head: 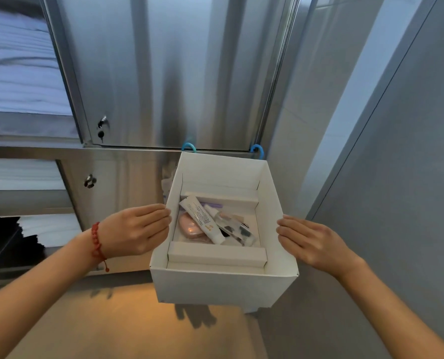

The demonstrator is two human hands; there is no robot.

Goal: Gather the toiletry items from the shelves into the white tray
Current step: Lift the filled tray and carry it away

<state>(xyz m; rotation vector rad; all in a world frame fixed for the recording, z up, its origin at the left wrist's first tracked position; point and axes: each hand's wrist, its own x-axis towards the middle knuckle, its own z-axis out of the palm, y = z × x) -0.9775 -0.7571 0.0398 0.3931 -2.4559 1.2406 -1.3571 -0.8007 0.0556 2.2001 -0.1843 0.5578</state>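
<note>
A white cardboard tray hangs in mid-air in front of a steel cabinet, held between my two hands. My left hand rests its straight fingers against the tray's left wall. Against the right wall my right hand presses flat in the same way. Inside lie a white tube, a pink rounded item, a small clear bottle and clear-wrapped dark items. A purple item peeks out behind the tube.
Steel cabinet doors with locks stand ahead. Two blue hooks hang on the rail behind the tray. Folded white linen fills the shelves at left. A grey wall is at right, a tan floor below.
</note>
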